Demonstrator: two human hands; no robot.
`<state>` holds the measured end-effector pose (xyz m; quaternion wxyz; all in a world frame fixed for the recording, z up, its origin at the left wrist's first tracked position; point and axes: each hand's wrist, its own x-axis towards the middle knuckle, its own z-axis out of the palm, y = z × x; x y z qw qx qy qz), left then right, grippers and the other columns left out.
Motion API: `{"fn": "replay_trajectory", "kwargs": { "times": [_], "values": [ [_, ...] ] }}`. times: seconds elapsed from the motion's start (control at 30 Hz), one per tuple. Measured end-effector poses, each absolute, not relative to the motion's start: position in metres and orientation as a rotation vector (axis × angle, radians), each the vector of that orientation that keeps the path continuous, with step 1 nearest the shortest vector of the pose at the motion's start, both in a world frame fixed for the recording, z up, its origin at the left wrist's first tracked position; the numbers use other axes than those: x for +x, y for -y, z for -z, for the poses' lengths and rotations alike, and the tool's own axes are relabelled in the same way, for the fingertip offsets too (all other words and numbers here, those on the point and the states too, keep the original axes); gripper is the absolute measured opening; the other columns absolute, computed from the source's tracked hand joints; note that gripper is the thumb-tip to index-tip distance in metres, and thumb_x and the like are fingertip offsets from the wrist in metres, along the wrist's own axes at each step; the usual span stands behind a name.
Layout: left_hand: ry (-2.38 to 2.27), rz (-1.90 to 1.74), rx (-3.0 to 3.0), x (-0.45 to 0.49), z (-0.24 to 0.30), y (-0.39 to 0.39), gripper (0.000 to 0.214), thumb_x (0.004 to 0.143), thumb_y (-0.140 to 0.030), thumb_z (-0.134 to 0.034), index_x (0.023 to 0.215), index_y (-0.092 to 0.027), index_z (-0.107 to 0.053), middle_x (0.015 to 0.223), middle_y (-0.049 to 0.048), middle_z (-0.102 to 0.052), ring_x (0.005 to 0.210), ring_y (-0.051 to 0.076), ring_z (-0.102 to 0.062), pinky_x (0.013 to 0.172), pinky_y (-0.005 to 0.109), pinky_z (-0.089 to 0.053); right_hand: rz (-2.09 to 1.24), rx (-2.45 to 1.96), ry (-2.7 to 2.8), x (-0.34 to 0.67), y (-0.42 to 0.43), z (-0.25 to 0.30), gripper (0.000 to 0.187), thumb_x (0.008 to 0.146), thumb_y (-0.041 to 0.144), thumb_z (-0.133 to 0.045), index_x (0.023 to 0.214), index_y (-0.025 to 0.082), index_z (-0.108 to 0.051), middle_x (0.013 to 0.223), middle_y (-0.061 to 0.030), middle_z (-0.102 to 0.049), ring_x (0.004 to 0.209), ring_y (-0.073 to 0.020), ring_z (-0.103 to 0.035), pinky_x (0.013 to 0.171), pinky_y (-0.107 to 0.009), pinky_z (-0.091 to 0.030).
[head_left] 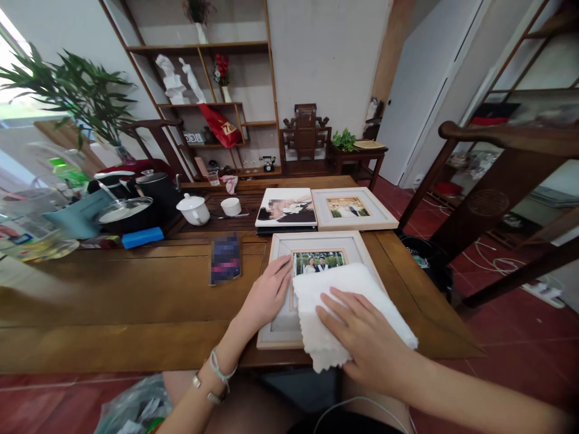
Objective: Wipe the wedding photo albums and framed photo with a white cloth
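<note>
A pale wooden picture frame point(266, 328) lies on the table's near right part, a photo of two people point(320, 260) showing in its window. Across its lower right half is spread a white cloth point(353, 280) with a scalloped edge, hiding part of the photo. My right hand point(362, 331) presses on this cloth from above, fingers spread and a little bent, keeping hold of it. On the frame's left side rests my left hand point(270, 292), fingers stretched out flat; its thumb is hidden.
Behind lie a second frame point(384, 217) and a white-edged photo panel point(283, 199). Leftward are a phone-like object point(225, 259), blurred out, a white lidded cup point(193, 209), a small white bowl point(230, 207), a blue block point(142, 237) and a dark kettle point(158, 193). A chair point(488, 199) stands right.
</note>
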<state>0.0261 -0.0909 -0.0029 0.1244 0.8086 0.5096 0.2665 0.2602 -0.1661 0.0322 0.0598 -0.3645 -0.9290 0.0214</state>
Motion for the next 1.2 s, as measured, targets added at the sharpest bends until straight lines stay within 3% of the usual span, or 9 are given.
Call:
{"fn": "replay_trajectory", "kwargs": {
  "times": [0.2, 0.33, 0.5, 0.73, 0.97, 1.2],
  "values": [
    [-1.493, -0.744, 2.338, 0.026, 0.001, 0.092, 0.043, 0.099, -0.031, -0.032, 0.135, -0.016, -0.051, 0.144, 0.0106, -0.047, 0.134, 0.023, -0.043, 0.114, 0.043, -0.035, 0.093, -1.333, 2.651, 0.272, 0.097, -0.024, 0.070, 0.068, 0.010, -0.057, 0.137, 0.012, -0.048, 0.149, -0.0196, -0.037, 0.140, -0.0335, -0.025, 0.114, -0.052, -0.020],
    [-1.489, -0.765, 2.323, 0.026, 0.000, 0.092, 0.042, 0.099, -0.032, -0.033, 0.133, -0.019, -0.052, 0.143, 0.0092, -0.048, 0.134, 0.023, -0.044, 0.113, 0.043, -0.036, 0.235, -1.413, 2.589, 0.277, 0.068, -0.027, 0.065, 0.071, 0.008, -0.057, 0.135, 0.010, -0.050, 0.148, -0.0213, -0.038, 0.140, -0.0361, -0.024, 0.113, -0.055, -0.019],
    [-1.470, -0.789, 2.334, 0.025, 0.003, 0.091, 0.041, 0.098, -0.032, -0.034, 0.133, -0.019, -0.052, 0.143, 0.0090, -0.048, 0.134, 0.022, -0.044, 0.114, 0.042, -0.036, 0.217, -1.394, 2.623, 0.273, 0.097, -0.029, 0.057, 0.068, 0.011, -0.059, 0.125, 0.005, -0.056, 0.147, -0.0240, -0.037, 0.139, -0.0398, -0.024, 0.114, -0.056, -0.018],
    [-1.461, -0.778, 2.357, 0.024, 0.005, 0.090, 0.042, 0.098, -0.032, -0.034, 0.135, -0.018, -0.051, 0.144, 0.0094, -0.047, 0.134, 0.022, -0.043, 0.114, 0.043, -0.035, 0.066, -1.197, 2.720, 0.284, 0.161, -0.025, 0.065, 0.066, 0.013, -0.056, 0.131, 0.011, -0.053, 0.148, -0.0175, -0.039, 0.142, -0.0351, -0.019, 0.115, -0.055, -0.018],
    [-1.451, -0.777, 2.371, 0.023, 0.003, 0.090, 0.042, 0.098, -0.032, -0.033, 0.132, -0.019, -0.053, 0.143, 0.0089, -0.049, 0.133, 0.022, -0.045, 0.113, 0.042, -0.036, 0.252, -1.252, 2.619, 0.299, 0.108, -0.019, 0.064, 0.068, 0.011, -0.056, 0.132, 0.014, -0.054, 0.145, -0.0166, -0.043, 0.139, -0.0341, -0.027, 0.113, -0.057, -0.017],
    [-1.466, -0.793, 2.355, 0.024, 0.000, 0.092, 0.041, 0.098, -0.032, -0.034, 0.132, -0.020, -0.053, 0.142, 0.0080, -0.050, 0.132, 0.022, -0.046, 0.112, 0.043, -0.038, 0.342, -1.421, 2.446, 0.292, 0.043, -0.020, 0.057, 0.072, 0.012, -0.054, 0.129, 0.010, -0.055, 0.142, -0.0188, -0.048, 0.137, -0.0344, -0.033, 0.112, -0.055, -0.020]
  ]
}}
